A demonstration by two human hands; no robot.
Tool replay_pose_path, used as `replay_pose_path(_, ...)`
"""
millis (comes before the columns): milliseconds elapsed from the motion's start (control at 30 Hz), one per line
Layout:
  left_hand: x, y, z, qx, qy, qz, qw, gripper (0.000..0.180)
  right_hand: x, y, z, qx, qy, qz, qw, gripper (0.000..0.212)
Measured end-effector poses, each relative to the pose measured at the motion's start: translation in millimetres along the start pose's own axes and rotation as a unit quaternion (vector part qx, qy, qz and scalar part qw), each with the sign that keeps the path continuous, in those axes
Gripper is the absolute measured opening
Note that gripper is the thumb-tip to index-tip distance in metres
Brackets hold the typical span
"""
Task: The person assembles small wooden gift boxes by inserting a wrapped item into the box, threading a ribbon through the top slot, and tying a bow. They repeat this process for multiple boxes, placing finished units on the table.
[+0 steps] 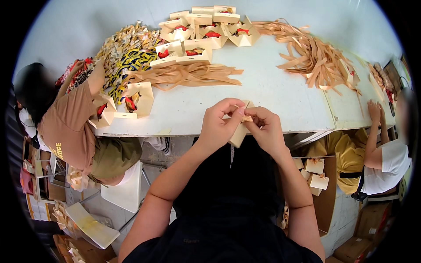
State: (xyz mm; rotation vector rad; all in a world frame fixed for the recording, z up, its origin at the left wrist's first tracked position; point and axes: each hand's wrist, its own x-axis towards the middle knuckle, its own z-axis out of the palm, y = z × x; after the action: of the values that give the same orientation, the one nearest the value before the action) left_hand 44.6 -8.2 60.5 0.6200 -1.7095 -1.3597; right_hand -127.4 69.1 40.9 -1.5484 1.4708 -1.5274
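Close to my body, at the table's near edge, I hold a small cream paper box point(238, 136) between both hands. A short piece of peach ribbon point(247, 119) shows at its top, between my fingertips. My left hand point(220, 122) is closed, its thumb and forefinger pinching at the ribbon. My right hand point(265, 127) is closed too, with thumb and fingers gripping the ribbon from the other side. My fingers hide much of the ribbon and part of the box.
Peach ribbons point(188, 75) lie on the white table point(258, 79), with more ribbons point(313, 57) at far right. Open boxes point(212, 37) with red packets stand at the back, beside heaped small packets point(136, 63). Co-workers sit left and right. A carton point(326, 197) holds several closed boxes.
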Motion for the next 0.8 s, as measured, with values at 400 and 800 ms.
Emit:
replay_pose_path(400, -2.2, -12.8, -4.9, -0.102, -0.017, -0.079, 0.991, 0.016, -3.1, 12.6, 31.2, 0.108, 0.121, 0.007, 0.987, 0.008)
replay_pose_path(800, -16.9, -44.9, 3.7, -0.144, 0.143, -0.075, 0.976, 0.01, -34.4, 32.3, 4.9, 0.226, 0.184, 0.007, 0.957, 0.004)
